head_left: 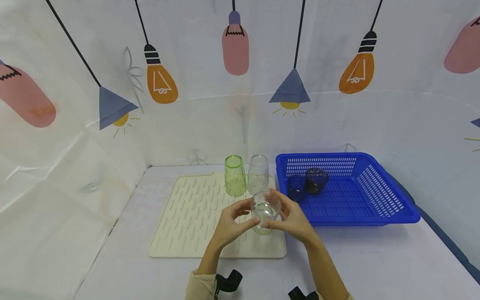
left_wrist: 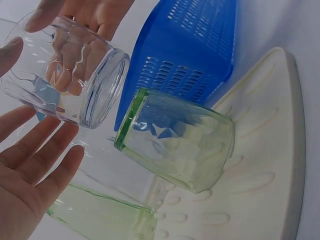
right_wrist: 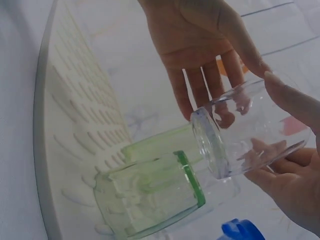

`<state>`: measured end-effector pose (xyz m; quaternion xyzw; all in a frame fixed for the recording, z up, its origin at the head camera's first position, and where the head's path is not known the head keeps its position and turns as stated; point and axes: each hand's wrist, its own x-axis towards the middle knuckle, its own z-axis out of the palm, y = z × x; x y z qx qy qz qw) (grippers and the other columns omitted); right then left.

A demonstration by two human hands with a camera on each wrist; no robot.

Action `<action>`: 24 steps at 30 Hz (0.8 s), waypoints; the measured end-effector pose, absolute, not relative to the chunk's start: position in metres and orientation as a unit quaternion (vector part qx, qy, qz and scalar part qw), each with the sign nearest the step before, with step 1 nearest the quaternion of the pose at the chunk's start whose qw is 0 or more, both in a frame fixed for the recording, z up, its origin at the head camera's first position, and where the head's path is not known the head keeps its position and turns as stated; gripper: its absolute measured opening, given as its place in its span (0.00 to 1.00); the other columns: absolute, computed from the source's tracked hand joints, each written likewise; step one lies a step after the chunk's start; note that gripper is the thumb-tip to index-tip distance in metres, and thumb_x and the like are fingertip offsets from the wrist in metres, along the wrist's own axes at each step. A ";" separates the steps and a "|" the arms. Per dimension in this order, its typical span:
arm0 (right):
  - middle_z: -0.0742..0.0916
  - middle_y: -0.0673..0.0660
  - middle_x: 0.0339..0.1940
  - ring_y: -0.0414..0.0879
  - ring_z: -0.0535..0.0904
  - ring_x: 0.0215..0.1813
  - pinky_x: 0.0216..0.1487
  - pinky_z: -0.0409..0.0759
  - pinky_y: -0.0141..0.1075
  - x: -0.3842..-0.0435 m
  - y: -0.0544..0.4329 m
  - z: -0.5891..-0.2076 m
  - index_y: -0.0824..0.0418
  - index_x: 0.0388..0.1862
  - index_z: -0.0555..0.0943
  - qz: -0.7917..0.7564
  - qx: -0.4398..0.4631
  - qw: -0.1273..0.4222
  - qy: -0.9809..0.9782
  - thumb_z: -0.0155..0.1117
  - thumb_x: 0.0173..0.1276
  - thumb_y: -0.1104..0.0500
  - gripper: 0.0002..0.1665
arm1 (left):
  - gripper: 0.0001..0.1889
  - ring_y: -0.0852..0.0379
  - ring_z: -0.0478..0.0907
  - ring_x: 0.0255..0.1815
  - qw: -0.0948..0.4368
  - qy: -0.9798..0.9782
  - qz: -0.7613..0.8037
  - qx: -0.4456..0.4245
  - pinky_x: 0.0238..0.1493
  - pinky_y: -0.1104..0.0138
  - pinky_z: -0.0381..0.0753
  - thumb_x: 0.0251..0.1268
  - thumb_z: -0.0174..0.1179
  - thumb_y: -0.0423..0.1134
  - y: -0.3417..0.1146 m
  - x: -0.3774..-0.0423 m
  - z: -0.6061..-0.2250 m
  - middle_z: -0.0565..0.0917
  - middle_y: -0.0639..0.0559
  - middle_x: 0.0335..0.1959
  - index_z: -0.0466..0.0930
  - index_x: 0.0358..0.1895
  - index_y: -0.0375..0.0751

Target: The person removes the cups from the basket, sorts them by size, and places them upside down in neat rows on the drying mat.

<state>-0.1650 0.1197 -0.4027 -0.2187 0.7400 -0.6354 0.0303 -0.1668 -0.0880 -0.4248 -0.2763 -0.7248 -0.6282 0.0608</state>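
Observation:
A clear drinking glass (head_left: 265, 206) is held in the air between both hands, above the front right of the cream mat (head_left: 195, 216). My left hand (head_left: 233, 221) holds its left side, thumb in front and fingers spread along it; my right hand (head_left: 293, 218) holds the other side the same way. In the left wrist view the clear glass (left_wrist: 65, 70) is tilted, its thick base toward the mat. Just below it stands a short green glass (left_wrist: 175, 142) on the mat, mostly hidden in the head view. No other thing touches either hand.
A tall green glass (head_left: 235, 177) and a tall clear glass (head_left: 258, 173) stand at the mat's back right. Right of the mat lies a blue plastic basket (head_left: 375, 218) holding a dark glass (head_left: 316, 181) and a dark blue glass (head_left: 296, 187). A lamp-patterned sheet (head_left: 210, 121) hangs behind.

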 end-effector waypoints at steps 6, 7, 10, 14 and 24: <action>0.70 0.71 0.66 0.63 0.62 0.70 0.67 0.61 0.44 -0.165 0.121 -0.401 0.74 0.70 0.55 -0.620 -0.243 0.037 0.745 0.75 0.49 0.67 0.54 | 0.28 0.42 0.79 0.50 0.055 -0.722 -0.628 -0.285 0.52 0.53 0.79 0.53 0.67 0.28 -0.087 -0.166 -0.420 0.81 0.33 0.49 0.71 0.60 0.27; 0.70 0.71 0.66 0.63 0.62 0.70 0.67 0.61 0.44 -0.164 0.121 -0.401 0.74 0.70 0.55 -0.619 -0.247 0.036 0.744 0.75 0.49 0.67 0.53 | 0.29 0.41 0.79 0.50 0.055 -0.722 -0.627 -0.285 0.52 0.53 0.79 0.53 0.67 0.28 -0.087 -0.166 -0.420 0.81 0.33 0.49 0.71 0.60 0.27; 0.70 0.72 0.66 0.63 0.62 0.70 0.68 0.60 0.45 -0.165 0.121 -0.401 0.74 0.70 0.55 -0.616 -0.252 0.035 0.745 0.75 0.50 0.67 0.53 | 0.30 0.40 0.78 0.51 0.057 -0.724 -0.623 -0.290 0.52 0.53 0.80 0.52 0.67 0.27 -0.086 -0.166 -0.418 0.80 0.32 0.49 0.70 0.61 0.27; 0.71 0.72 0.65 0.63 0.63 0.69 0.68 0.60 0.46 -0.165 0.120 -0.403 0.73 0.70 0.56 -0.613 -0.254 0.032 0.747 0.75 0.49 0.67 0.53 | 0.32 0.39 0.77 0.53 0.059 -0.732 -0.612 -0.295 0.52 0.55 0.80 0.50 0.68 0.27 -0.085 -0.166 -0.414 0.79 0.33 0.51 0.68 0.62 0.27; 0.75 0.70 0.62 0.62 0.67 0.66 0.66 0.63 0.53 -0.165 0.116 -0.403 0.72 0.69 0.58 -0.581 -0.257 0.013 0.772 0.75 0.52 0.62 0.50 | 0.38 0.42 0.77 0.54 0.056 -0.771 -0.565 -0.290 0.51 0.51 0.79 0.48 0.72 0.35 -0.080 -0.166 -0.403 0.80 0.36 0.53 0.65 0.65 0.29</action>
